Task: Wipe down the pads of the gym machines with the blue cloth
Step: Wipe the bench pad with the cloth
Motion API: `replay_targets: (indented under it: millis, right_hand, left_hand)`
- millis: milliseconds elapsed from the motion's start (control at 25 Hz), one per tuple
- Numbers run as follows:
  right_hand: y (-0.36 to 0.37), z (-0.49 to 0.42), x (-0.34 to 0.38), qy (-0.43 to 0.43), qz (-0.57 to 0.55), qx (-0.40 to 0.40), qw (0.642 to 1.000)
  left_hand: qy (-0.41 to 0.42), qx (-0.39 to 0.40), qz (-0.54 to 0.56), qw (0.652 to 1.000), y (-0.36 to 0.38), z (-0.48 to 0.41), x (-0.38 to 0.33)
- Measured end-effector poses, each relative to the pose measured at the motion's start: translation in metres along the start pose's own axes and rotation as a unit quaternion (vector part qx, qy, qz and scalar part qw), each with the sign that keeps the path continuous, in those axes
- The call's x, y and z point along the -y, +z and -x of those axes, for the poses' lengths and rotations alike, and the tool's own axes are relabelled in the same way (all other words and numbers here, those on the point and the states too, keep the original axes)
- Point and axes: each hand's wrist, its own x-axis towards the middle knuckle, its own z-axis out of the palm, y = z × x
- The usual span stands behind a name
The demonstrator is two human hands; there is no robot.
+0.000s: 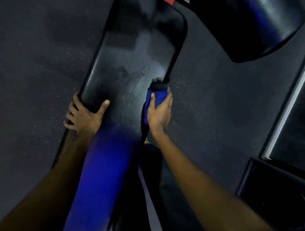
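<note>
Right hand (159,112) has the soft cloth (155,99) bunched at the pad (125,66) edge; left hand (85,115) grips the other side, probably steadying.

Long pad (128,66): black vinyl-like cover, smooth, semi-glossy, scuffed midway. Blue cloth (158,99): soft matt fabric. Floor (41,57): dark, speckled, matt, grainy. Upper-right pad (255,24): glossy black.

The dark rubber floor (41,57), flecked with pale specks, lies in dim, bluish light. A pale metal rail (286,113) slants along the right edge. Just below the rail sits a black box (272,186). Well up and left of the rail, a red part (170,2) shows.
</note>
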Motion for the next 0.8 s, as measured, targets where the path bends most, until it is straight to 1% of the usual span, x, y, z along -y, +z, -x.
replay_targets:
  millis: [40, 80, 120, 160, 240, 280, 320, 400, 480, 520, 600, 720, 800]
  right_hand:
    - [-0.004, 0.013, -0.004, -0.02, 0.013, 0.013, 1.0]
    - [-0.006, 0.01, -0.005, -0.019, 0.021, 0.013, 0.999]
    - [-0.008, -0.003, 0.001, 0.014, 0.018, 0.012, 1.0]
    - [-0.006, -0.023, 0.007, 0.068, 0.012, 0.006, 0.998]
    - [-0.005, -0.063, 0.017, 0.165, -0.041, -0.019, 0.985]
    - [-0.006, -0.071, 0.021, 0.192, -0.084, -0.018, 0.978]
    - [-0.007, -0.067, 0.02, 0.202, -0.105, -0.007, 0.974]
    - [-0.011, -0.035, 0.005, 0.204, -0.085, 0.016, 0.975]
    - [-0.016, 0.001, -0.007, 0.184, -0.049, 0.044, 0.981]
    - [-0.016, 0.002, -0.013, 0.179, -0.046, 0.039, 0.982]
    - [-0.012, -0.024, -0.015, 0.18, -0.063, 0.039, 0.981]
    - [-0.011, -0.064, -0.01, 0.196, -0.125, 0.04, 0.972]
    - [-0.009, -0.046, -0.016, 0.191, -0.133, 0.05, 0.971]
  left_hand:
    - [0.001, -0.001, 0.001, 1.0, -0.001, 0.0, -0.001]
    - [0.001, -0.001, 0.002, 1.0, -0.001, -0.001, -0.001]
    - [0.001, 0.001, 0.002, 1.0, -0.002, -0.001, -0.002]
    - [0.001, 0.005, 0.0, 1.0, -0.001, -0.002, -0.002]
    - [0.006, 0.004, -0.007, 1.0, 0.001, -0.003, 0.0]
    - [0.004, 0.004, -0.008, 1.0, 0.001, -0.004, 0.0]
    - [0.0, 0.01, -0.003, 1.0, 0.0, -0.004, 0.001]
    - [-0.002, 0.023, 0.007, 1.0, -0.001, -0.004, -0.001]
    - [-0.002, 0.004, -0.003, 1.0, 0.001, -0.004, -0.001]
    - [-0.002, -0.007, -0.011, 1.0, 0.003, -0.005, 0.0]
    - [-0.001, -0.01, -0.022, 1.0, 0.006, -0.005, 0.002]
    - [-0.003, -0.019, -0.029, 0.999, 0.006, -0.005, 0.002]
    - [-0.012, -0.017, -0.034, 0.999, 0.005, -0.003, -0.002]
